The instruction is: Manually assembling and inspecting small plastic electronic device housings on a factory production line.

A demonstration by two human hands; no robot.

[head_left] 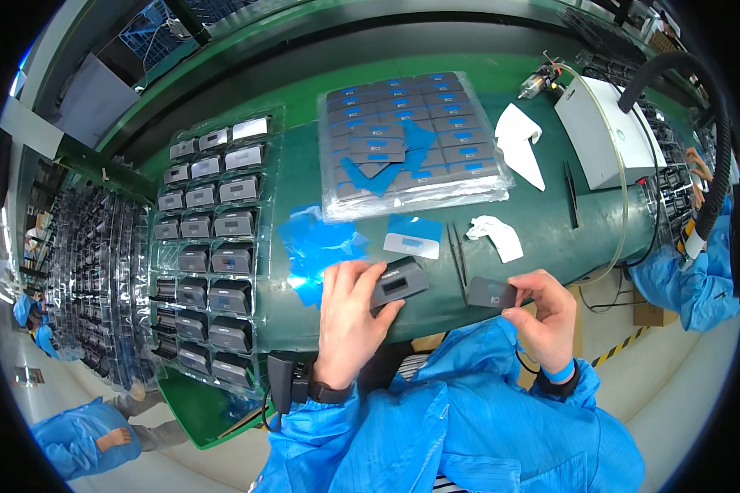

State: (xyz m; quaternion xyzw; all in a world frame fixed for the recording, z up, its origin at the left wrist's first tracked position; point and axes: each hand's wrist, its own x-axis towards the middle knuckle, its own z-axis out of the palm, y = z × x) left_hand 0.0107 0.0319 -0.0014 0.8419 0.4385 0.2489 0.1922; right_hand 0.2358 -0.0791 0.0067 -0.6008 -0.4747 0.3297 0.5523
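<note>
Stacked trays [99, 279] crowd the far left, with a person in blue [86, 440] below them, one hand showing. Next, at the left of the green worktop [296, 181], a clear tray [276, 123] holds rows of grey casings [232, 259], and a green bin [193, 411] sits below its near end. To the right of the tray lies crumpled blue film [325, 246], its near end beside the left hand [362, 304]. That hand holds a dark casing [413, 278] between thumb and fingers, over the worktop's near edge, its slotted face up. Beyond the film, a second tray [415, 207] carries rows of dark panels [452, 123], with loose panels and blue pieces lying on top. Between this tray and the held casing is a silver strip [397, 244] with blue film against it; tweezers [458, 255] lie just to its right, near a crumpled white wipe [499, 237]. The right hand [534, 304] pinches a small dark panel [487, 293] by its right end — near the held casing but apart from it. Farther right come another wipe [518, 148], black tweezers [571, 195], a white box [604, 135] and a black hose [722, 131] — then a co-worker's blue sleeve [695, 287].
</note>
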